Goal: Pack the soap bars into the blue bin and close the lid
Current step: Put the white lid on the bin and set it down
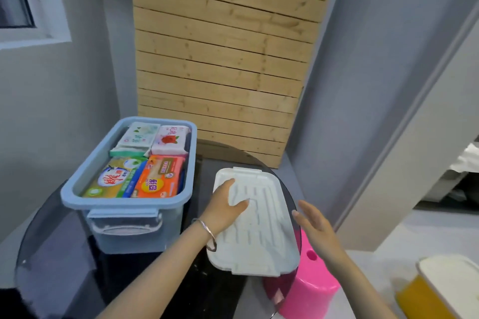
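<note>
The blue bin (124,206) stands on the left of the round glass table, lid off. Several wrapped soap bars lie inside: a yellow-green one (114,179), an orange one (159,176), a pink-white rose one (169,138) and a pale green one (136,137). The white lid (261,238) lies flat on the table to the bin's right. My left hand (225,207), a bangle on its wrist, rests flat on the lid's left part with fingers spread. My right hand (315,224) hovers open just beyond the lid's right edge, holding nothing.
The dark glass table (59,248) ends in a curved rim right under the lid. A pink stool (307,285) stands below that rim. A yellow bin with a white lid (440,290) sits at the lower right. A wooden slat panel (223,59) leans against the wall behind.
</note>
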{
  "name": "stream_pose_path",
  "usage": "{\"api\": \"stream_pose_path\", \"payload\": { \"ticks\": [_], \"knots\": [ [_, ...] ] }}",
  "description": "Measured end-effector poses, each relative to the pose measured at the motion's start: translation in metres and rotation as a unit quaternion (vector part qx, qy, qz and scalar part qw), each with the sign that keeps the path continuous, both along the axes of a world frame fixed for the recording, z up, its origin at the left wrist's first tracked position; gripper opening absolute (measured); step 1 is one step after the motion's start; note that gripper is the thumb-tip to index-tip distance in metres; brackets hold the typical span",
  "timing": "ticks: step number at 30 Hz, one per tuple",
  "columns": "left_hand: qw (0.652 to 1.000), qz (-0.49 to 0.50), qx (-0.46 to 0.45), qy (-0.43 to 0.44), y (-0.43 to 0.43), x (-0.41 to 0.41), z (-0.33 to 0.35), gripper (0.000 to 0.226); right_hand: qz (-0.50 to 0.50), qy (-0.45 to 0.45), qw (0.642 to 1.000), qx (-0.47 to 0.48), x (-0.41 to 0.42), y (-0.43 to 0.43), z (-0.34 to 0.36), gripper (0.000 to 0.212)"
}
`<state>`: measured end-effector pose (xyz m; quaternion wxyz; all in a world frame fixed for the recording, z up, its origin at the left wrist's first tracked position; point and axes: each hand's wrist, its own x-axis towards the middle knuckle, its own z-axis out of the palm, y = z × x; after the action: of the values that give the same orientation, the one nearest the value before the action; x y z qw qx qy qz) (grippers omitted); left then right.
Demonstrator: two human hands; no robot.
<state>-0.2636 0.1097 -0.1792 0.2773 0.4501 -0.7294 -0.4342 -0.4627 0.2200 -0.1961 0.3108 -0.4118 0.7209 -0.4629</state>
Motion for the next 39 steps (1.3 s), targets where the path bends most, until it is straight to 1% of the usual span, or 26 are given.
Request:
{"api": "stream_pose_path", "payload": {
  "ticks": [2,4,5,7,11,12,14,17,19,20,21,22,23,24,26,28,30,31,32,33,35,37,39],
  "knots": [
    [0.997,0.029,0.001,-0.07,-0.006,0.0,-0.02,0.072,0.01,-0.005,1.0,0.009,0.004,0.0,-0.008,0.05],
    [0.99,0.046,0.029,-0.129,-0.012,0.002,-0.037,0.081,0.022,-0.006,1.0,0.005,0.01,0.0,-0.014,0.052],
    [0.987,0.051,0.046,-0.146,-0.015,0.003,-0.044,0.086,0.033,-0.007,0.999,0.006,0.012,0.0,-0.015,0.052],
    [0.985,0.055,0.069,-0.147,-0.018,0.004,-0.055,0.09,0.058,-0.011,0.998,0.01,0.017,0.001,-0.02,0.05],
    [0.99,0.066,0.086,-0.094,-0.015,-0.001,-0.061,0.087,0.065,0.008,0.997,0.027,0.02,0.0,-0.023,0.063],
    [0.992,0.065,0.086,-0.061,-0.014,-0.002,-0.06,0.083,0.057,-0.006,0.998,0.026,0.02,0.0,-0.022,0.065],
    [0.994,0.054,0.085,0.032,-0.012,-0.004,-0.051,0.078,0.031,-0.041,0.999,0.009,0.018,0.001,-0.017,0.064],
    [0.986,0.041,0.092,0.131,-0.006,-0.008,-0.025,0.082,-0.024,-0.05,0.996,-0.067,0.012,0.004,-0.005,0.056],
    [0.973,0.036,0.1,0.205,-0.002,-0.011,0.001,0.078,-0.052,-0.029,0.992,-0.114,0.009,0.005,0.01,0.051],
    [0.963,0.034,0.108,0.244,-0.001,-0.011,0.015,0.072,-0.059,-0.016,0.989,-0.135,0.008,0.005,0.02,0.049],
    [0.952,0.025,0.127,0.277,-0.002,-0.011,0.03,0.06,-0.063,-0.006,0.986,-0.157,0.006,0.004,0.032,0.047],
    [0.94,0.005,0.159,0.303,-0.002,-0.009,0.046,0.045,-0.063,0.004,0.982,-0.177,0.004,0.003,0.046,0.046],
    [0.925,-0.022,0.196,0.325,-0.003,-0.007,0.062,0.038,-0.06,0.016,0.979,-0.193,0.001,0.001,0.061,0.046],
    [0.91,-0.052,0.227,0.342,-0.004,-0.003,0.076,0.036,-0.053,0.03,0.977,-0.205,-0.001,-0.001,0.076,0.046],
    [0.898,-0.1,0.242,0.354,-0.008,0.007,0.104,0.038,-0.028,0.061,0.977,-0.204,-0.002,-0.009,0.106,0.048],
    [0.9,-0.128,0.215,0.357,-0.011,0.018,0.127,0.04,0.002,0.111,0.977,-0.184,0.004,-0.021,0.132,0.054],
    [0.904,-0.139,0.18,0.363,-0.013,0.03,0.146,0.041,0.009,0.183,0.969,-0.168,0.021,-0.033,0.155,0.06],
    [0.901,-0.144,0.168,0.372,-0.014,0.036,0.153,0.041,0.017,0.202,0.964,-0.172,0.036,-0.038,0.166,0.063],
    [0.897,-0.147,0.16,0.386,-0.016,0.043,0.159,0.041,0.038,0.202,0.961,-0.184,0.054,-0.043,0.175,0.066],
    [0.891,-0.148,0.153,0.4,-0.017,0.051,0.165,0.04,0.068,0.18,0.961,-0.197,0.074,-0.047,0.184,0.07],
    [0.886,-0.147,0.132,0.42,-0.019,0.066,0.173,0.041,0.133,0.107,0.962,-0.214,0.115,-0.056,0.196,0.079],
    [0.889,-0.155,0.108,0.417,-0.018,0.08,0.179,0.043,0.177,0.083,0.956,-0.219,0.149,-0.066,0.203,0.083],
    [0.903,-0.165,0.074,0.389,-0.017,0.091,0.184,0.048,0.202,0.068,0.949,-0.234,0.173,-0.075,0.211,0.079]
  ]
}}
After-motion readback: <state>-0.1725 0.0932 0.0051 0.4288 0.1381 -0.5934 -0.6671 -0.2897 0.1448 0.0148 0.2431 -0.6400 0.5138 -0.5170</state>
